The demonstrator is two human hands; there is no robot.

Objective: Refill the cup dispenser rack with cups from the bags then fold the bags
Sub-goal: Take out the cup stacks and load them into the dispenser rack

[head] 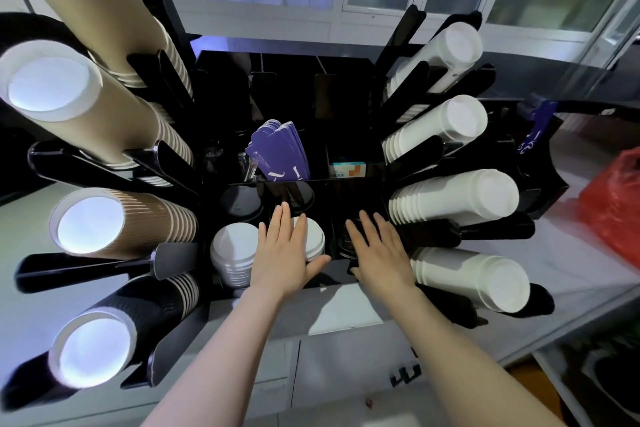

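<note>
Reaching with both hands spread flat, left hand [284,253] over the white lid stack [313,239] at the black rack's [346,163] front edge, right hand [377,246] beside, the stack could be toppled

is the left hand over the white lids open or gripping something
Open. The left hand has straight, spread fingers lying flat over the white lid stack, curled round nothing.
</note>
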